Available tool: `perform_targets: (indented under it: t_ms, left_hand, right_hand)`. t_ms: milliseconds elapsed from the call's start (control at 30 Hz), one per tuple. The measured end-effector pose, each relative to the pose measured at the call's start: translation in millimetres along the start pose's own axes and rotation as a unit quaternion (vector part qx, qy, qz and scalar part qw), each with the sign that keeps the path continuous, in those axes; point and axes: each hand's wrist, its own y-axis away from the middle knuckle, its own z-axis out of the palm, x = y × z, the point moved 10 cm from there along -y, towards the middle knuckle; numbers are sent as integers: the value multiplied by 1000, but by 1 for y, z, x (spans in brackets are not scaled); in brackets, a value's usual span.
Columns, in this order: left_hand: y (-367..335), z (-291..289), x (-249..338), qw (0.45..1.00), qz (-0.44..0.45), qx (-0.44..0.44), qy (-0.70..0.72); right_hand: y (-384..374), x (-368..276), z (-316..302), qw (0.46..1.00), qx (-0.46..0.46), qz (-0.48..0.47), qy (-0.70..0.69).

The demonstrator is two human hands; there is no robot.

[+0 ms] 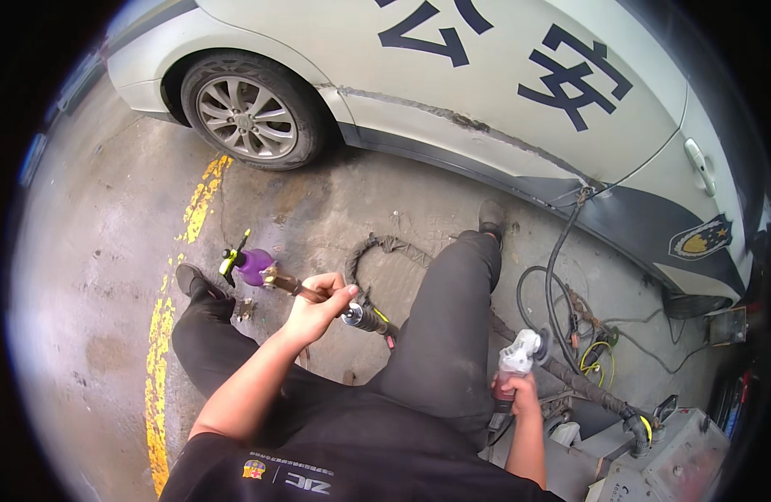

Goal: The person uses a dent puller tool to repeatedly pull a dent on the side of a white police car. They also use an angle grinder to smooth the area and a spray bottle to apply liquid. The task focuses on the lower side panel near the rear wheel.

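Note:
My right hand (517,391) is closed around an angle grinder (519,356) with a pale grey head and a reddish body, held beside my right thigh. A dark disc shows at its head. My left hand (314,311) is wrapped round a brown-handled tool (291,284), whose light, worn end points left. Just beyond my left fingers is a dark cylindrical tool with a silver end (367,320); whether my hand touches it I cannot tell. Ahead is the white and dark car (385,50), with a rough bare strip (469,122) along its lower door panels.
A purple spray bottle (253,266) stands near my left foot. A wrapped hose (394,244) curves between my legs. One cable clamp (584,192) hangs at the car's lower edge. Loose cables (561,293) lie right, near a grey metal machine (691,456). A yellow line (158,360) marks the floor.

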Motion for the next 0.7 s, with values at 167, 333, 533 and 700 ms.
perform_targets:
  t_ms: [167, 333, 533, 700]
  left_hand:
    - [-22, 16, 7, 994, -24, -108, 5]
    - [-33, 34, 6, 984, -6, -166, 62]
    - [-36, 15, -17, 967, 0, -223, 125]
    - [-18, 13, -11, 939, -5, -291, 181]
  right_hand:
    - [46, -223, 164, 947, -291, -120, -63]
    - [11, -288, 327, 896, -393, -137, -157]
    - [-56, -248, 463, 895, -376, -99, -220]
    - [-80, -222, 491, 848, -470, -92, -228]
